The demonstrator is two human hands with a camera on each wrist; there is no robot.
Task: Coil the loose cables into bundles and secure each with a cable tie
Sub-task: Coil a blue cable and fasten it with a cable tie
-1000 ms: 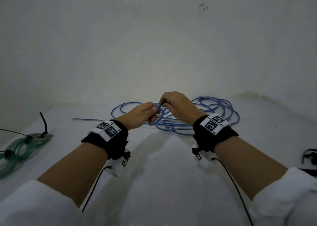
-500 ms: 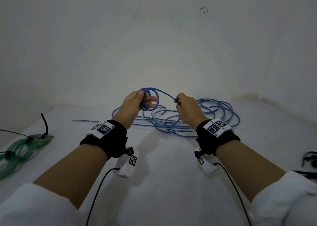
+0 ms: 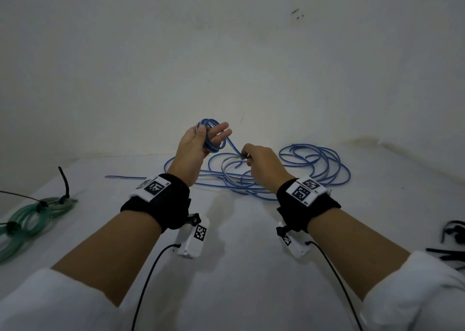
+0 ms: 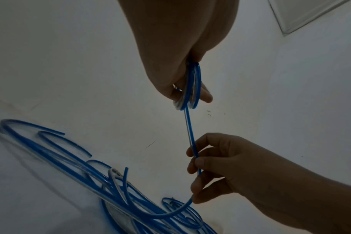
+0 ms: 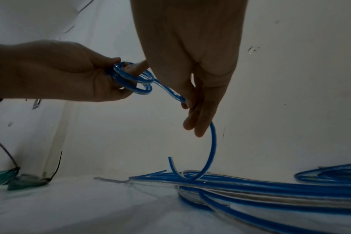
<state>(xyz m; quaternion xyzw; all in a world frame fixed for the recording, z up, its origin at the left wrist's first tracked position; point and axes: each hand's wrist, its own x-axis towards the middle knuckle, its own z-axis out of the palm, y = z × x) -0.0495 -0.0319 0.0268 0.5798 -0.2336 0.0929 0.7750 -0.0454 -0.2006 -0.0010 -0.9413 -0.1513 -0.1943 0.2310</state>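
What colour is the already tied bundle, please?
Translucent green bundle, best seen in the head view.

No readable words, brand names or numbers appear anywhere. The only signs are black-and-white square code markers on the black wrist bands (image 3: 161, 200) and the small white wrist-mounted cameras (image 3: 193, 237).

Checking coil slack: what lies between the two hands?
A short, nearly straight run of blue cable joins the left hand and right hand, clearest in the left wrist view.

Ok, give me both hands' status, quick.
Left hand: holds a small coil of the blue cable, thumb curled round the loops.
Right hand: pinches the same cable just below that coil.
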